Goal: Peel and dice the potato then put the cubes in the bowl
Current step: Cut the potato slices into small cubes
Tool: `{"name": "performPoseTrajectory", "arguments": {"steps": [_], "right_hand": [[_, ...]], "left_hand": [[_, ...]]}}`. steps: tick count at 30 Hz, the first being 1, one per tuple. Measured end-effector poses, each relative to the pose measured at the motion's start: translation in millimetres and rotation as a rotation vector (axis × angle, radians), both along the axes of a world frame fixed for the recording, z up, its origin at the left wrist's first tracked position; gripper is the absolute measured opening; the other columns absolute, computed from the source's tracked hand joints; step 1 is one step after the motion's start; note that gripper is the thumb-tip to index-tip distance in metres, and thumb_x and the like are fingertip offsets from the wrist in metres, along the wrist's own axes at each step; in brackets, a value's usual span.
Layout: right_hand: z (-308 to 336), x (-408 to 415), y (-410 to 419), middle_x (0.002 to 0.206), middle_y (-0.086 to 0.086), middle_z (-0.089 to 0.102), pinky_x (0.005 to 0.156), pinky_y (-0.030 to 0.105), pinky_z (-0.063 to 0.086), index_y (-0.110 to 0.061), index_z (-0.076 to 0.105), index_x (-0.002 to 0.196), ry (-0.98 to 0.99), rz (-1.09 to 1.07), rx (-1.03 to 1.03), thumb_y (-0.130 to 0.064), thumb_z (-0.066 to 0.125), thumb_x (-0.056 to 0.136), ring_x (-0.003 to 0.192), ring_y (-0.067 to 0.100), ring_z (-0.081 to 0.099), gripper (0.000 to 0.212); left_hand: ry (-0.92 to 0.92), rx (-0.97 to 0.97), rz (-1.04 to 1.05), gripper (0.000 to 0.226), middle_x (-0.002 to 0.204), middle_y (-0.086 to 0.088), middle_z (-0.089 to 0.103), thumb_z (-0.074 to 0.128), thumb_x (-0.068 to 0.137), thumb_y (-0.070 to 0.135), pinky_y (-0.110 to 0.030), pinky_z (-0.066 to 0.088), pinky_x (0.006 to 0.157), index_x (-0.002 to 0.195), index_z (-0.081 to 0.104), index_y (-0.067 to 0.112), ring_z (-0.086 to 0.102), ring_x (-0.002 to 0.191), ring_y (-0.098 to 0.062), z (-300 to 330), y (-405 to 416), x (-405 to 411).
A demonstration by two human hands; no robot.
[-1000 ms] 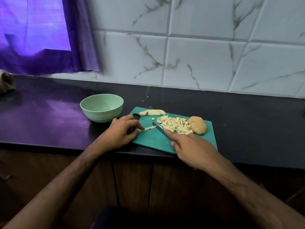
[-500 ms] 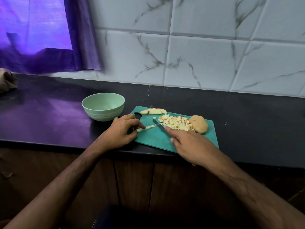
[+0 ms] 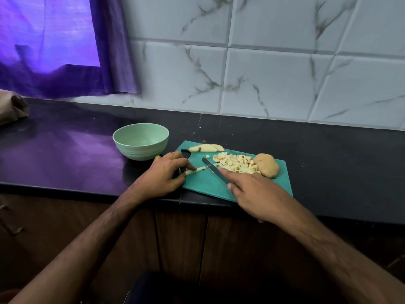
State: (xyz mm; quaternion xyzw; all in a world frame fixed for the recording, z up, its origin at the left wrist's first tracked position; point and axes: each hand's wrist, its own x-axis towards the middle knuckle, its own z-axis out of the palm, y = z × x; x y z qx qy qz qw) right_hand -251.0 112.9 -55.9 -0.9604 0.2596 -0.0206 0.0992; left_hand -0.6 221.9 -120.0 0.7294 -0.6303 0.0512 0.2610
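Note:
A teal cutting board (image 3: 206, 185) lies on the dark counter. On it are a pile of potato cubes (image 3: 235, 163), a potato chunk (image 3: 267, 165) at the right, and pale slices (image 3: 206, 148) at the back edge. My left hand (image 3: 163, 174) pinches a thin potato strip (image 3: 195, 170) against the board. My right hand (image 3: 256, 194) grips a knife (image 3: 213, 168), index finger laid along the blade, whose tip points toward the strip. A pale green bowl (image 3: 141, 140) stands left of the board; nothing shows inside it.
The counter's front edge (image 3: 87, 189) runs just below my hands, with brown cabinets beneath. A tiled wall (image 3: 263, 73) rises behind the counter and a purple curtain (image 3: 65, 51) hangs at the upper left. A brown object (image 3: 12, 108) lies at the far left.
Hardly anything has shifted: the left hand stays on the strip and the right hand keeps the knife beside the cubes. The camera has tilted slightly.

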Motion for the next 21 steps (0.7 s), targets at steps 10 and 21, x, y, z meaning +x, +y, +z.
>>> {"name": "performPoseTrajectory", "arguments": {"steps": [10, 21], "right_hand": [[-3.2, 7.6, 1.4, 0.080, -0.007, 0.055, 0.063, 0.030, 0.049, -0.043, 0.019, 0.159, 0.003, -0.004, -0.022, -0.035, 0.030, 0.111, 0.058, 0.005, 0.049, 0.050], [-8.3, 11.1, 8.6, 0.078, -0.007, 0.054, 0.054, 0.027, 0.041, -0.042, 0.020, 0.159, 0.002, 0.013, -0.030, -0.034, 0.031, 0.111, 0.058, 0.005, 0.049, 0.050]], "left_hand": [[-0.017, 0.001, 0.009, 0.035, 0.099, 0.016, 0.051, 0.052, 0.084, 0.031, -0.036, 0.037, 0.075, 0.113, 0.071, 0.033, 0.052, 0.097, -0.003, 0.3, 0.8, -1.9], [-0.043, -0.009, -0.001, 0.027, 0.100, 0.017, 0.052, 0.057, 0.085, 0.028, -0.039, 0.041, 0.078, 0.108, 0.069, 0.032, 0.055, 0.100, -0.007, 0.6, 0.9, -1.4]]}}
